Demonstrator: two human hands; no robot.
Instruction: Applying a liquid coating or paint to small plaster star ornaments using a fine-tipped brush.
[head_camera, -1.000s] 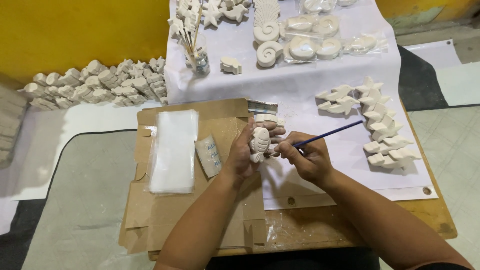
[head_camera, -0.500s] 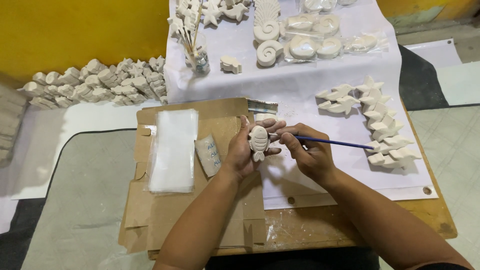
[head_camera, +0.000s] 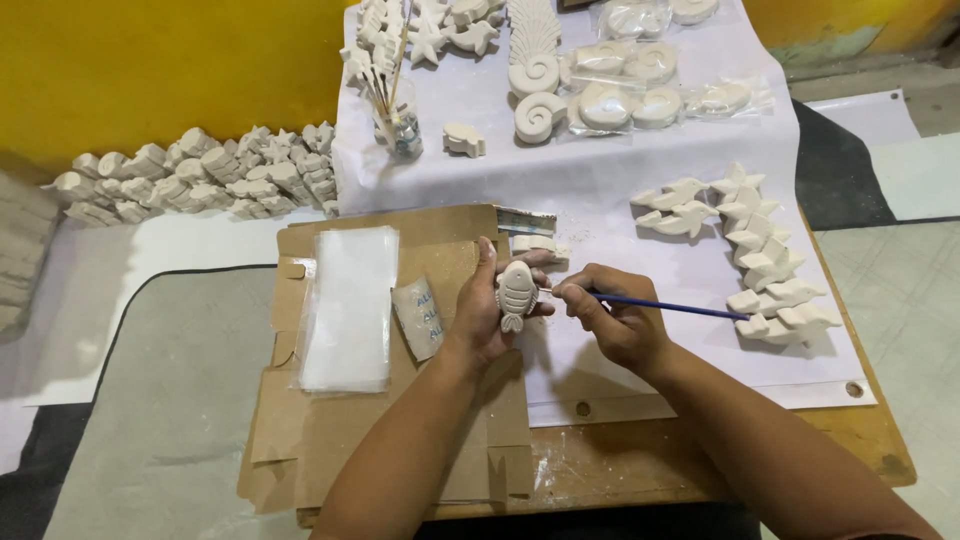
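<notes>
My left hand (head_camera: 488, 312) holds a small white plaster fish figure (head_camera: 516, 293) upright over a flattened cardboard box (head_camera: 330, 425). My right hand (head_camera: 612, 318) grips a thin blue-handled brush (head_camera: 668, 307), its tip end at the fish's right side. The brush handle points right toward a row of white plaster bird figures (head_camera: 765, 262). Both hands are close together above the near edge of the white sheet (head_camera: 620, 215).
A stack of clear plastic bags (head_camera: 348, 305) and a small sachet (head_camera: 420, 317) lie on the cardboard. A jar of brushes (head_camera: 398, 125), shell and fish casts (head_camera: 540, 105) and bagged casts (head_camera: 640, 95) sit farther back. More white figures (head_camera: 200, 180) line the yellow wall at left.
The left hand has turned the fish figure so its face shows toward me. The right hand and brush have shifted slightly, with the handle now lying nearly level.
</notes>
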